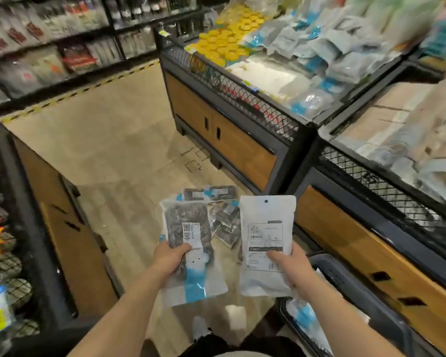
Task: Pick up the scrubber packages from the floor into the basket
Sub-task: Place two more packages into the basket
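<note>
Two scrubber packages are being held up over the shop floor [119, 140], one in each hand. The left hand [169, 258] is gripping a clear scrubber package [191, 243] with dark scrubber material showing through its front and a blue band along its lower part; the thumb is lying across the front and the remaining fingers are closing behind it. The right hand [291, 269] is clamping a white scrubber package [265, 243], printed back facing the camera, thumb pressing on the label and the other fingers hidden behind.

Several more scrubber packages [222, 215] are lying in a loose pile on the floor beyond the hands, overlapping one another. The dark plastic basket [345, 276] is sitting at lower right, just beside the right hand, with one blue-and-clear package [303, 315] already lying inside.

Wire-mesh display bins [245, 99] with wooden cabinet fronts are standing to the right and ahead, stacked with bagged goods.
</note>
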`<state>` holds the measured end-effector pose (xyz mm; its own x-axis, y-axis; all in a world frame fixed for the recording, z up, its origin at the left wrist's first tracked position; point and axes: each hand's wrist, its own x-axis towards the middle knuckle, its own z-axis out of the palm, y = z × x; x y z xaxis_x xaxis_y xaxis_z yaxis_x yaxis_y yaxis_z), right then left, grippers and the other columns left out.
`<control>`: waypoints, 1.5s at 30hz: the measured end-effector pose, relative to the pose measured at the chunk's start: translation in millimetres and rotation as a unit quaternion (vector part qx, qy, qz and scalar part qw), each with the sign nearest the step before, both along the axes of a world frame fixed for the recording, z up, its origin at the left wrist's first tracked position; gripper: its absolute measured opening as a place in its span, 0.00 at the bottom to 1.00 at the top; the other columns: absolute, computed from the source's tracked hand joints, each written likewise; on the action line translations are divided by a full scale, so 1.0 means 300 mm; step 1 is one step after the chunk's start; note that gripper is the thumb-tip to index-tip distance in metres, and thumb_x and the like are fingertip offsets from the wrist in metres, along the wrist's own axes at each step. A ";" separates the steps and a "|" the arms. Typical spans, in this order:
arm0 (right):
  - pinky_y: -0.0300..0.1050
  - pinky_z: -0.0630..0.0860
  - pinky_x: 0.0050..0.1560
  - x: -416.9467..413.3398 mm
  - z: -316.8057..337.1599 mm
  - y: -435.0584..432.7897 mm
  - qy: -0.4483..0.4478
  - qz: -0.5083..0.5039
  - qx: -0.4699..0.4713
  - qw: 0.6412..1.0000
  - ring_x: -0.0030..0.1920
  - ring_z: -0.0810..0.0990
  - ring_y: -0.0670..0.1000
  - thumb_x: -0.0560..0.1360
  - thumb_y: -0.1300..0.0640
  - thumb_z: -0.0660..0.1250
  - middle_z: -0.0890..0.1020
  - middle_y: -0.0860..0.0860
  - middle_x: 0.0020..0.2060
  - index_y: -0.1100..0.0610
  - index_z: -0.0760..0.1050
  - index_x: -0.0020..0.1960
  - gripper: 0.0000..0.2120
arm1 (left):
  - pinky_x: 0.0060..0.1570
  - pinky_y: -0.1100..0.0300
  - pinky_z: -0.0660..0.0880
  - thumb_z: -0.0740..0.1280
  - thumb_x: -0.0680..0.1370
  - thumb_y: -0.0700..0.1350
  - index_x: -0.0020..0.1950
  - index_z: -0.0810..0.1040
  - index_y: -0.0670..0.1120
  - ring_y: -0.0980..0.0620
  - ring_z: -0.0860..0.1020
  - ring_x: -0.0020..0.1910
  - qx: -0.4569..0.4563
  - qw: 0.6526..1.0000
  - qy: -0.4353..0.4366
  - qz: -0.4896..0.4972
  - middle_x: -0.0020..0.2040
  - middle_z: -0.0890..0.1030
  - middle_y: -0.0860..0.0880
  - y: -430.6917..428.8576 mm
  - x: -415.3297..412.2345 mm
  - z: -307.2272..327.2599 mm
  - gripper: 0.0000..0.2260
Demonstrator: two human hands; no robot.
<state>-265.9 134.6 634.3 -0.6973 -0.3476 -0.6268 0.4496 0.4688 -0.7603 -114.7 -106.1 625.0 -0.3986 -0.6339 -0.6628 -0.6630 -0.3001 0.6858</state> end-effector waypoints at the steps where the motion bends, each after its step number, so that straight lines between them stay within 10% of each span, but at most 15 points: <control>1: 0.44 0.80 0.47 -0.008 -0.004 0.059 -0.006 -0.018 -0.004 1.000 0.50 0.82 0.49 0.76 0.65 0.68 0.83 0.49 0.52 0.52 0.75 0.57 0.13 | 0.49 0.51 0.80 0.75 0.65 0.46 0.45 0.79 0.48 0.46 0.83 0.44 -0.006 1.000 -0.006 -0.009 0.46 0.85 0.45 0.026 -0.038 0.001 0.11; 7: 0.56 0.77 0.58 -0.056 0.023 0.466 -0.014 -0.120 0.003 0.993 0.51 0.81 0.53 0.77 0.66 0.67 0.82 0.46 0.46 0.49 0.74 0.49 0.12 | 0.45 0.47 0.80 0.72 0.72 0.40 0.57 0.72 0.40 0.41 0.82 0.47 0.004 0.997 -0.020 -0.073 0.49 0.82 0.41 0.303 -0.277 0.060 0.16; 11: 0.56 0.76 0.58 -0.076 -0.007 0.736 -0.011 -0.192 0.020 0.981 0.54 0.80 0.56 0.77 0.65 0.67 0.82 0.51 0.52 0.53 0.77 0.57 0.12 | 0.29 0.59 0.69 0.69 0.75 0.38 0.46 0.72 0.40 0.49 0.75 0.32 -0.014 0.990 -0.015 -0.138 0.35 0.77 0.45 0.536 -0.418 0.092 0.06; 21: 0.53 0.76 0.55 -0.008 -0.094 1.134 -0.042 -0.342 0.049 0.937 0.54 0.79 0.56 0.76 0.62 0.68 0.82 0.54 0.55 0.55 0.77 0.60 0.13 | 0.48 0.51 0.79 0.70 0.73 0.45 0.58 0.72 0.41 0.43 0.81 0.49 0.004 0.956 -0.052 -0.290 0.51 0.81 0.42 0.939 -0.644 0.011 0.17; 30: 0.45 0.80 0.42 0.130 -0.156 1.235 -0.059 -0.450 0.067 0.888 0.48 0.84 0.52 0.73 0.64 0.70 0.85 0.49 0.47 0.55 0.78 0.57 0.13 | 0.37 0.57 0.74 0.68 0.77 0.41 0.52 0.74 0.42 0.50 0.78 0.39 0.009 0.898 -0.097 -0.428 0.44 0.80 0.45 1.117 -0.784 -0.068 0.06; 38: 0.39 0.76 0.33 0.126 -0.357 1.192 -0.132 -0.493 0.126 0.850 0.43 0.81 0.48 0.72 0.59 0.72 0.82 0.51 0.47 0.54 0.74 0.54 0.12 | 0.49 0.50 0.75 0.68 0.77 0.38 0.49 0.71 0.45 0.47 0.76 0.43 0.013 0.854 -0.159 -0.495 0.41 0.77 0.48 1.144 -0.861 -0.305 0.06; 45: 0.41 0.75 0.38 -0.008 -0.843 1.218 -0.139 -0.436 0.149 0.876 0.42 0.79 0.46 0.73 0.54 0.72 0.81 0.48 0.46 0.52 0.73 0.55 0.13 | 0.47 0.55 0.73 0.71 0.76 0.42 0.67 0.67 0.35 0.43 0.77 0.46 -0.008 0.842 -0.231 -0.487 0.45 0.79 0.42 1.233 -0.923 -0.771 0.24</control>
<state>-268.3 500.0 381.6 -0.4220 0.4494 -0.7874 0.8843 0.0129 -0.4667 -391.7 263.8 393.6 -0.4370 -0.1652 -0.8842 -0.7860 0.5481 0.2860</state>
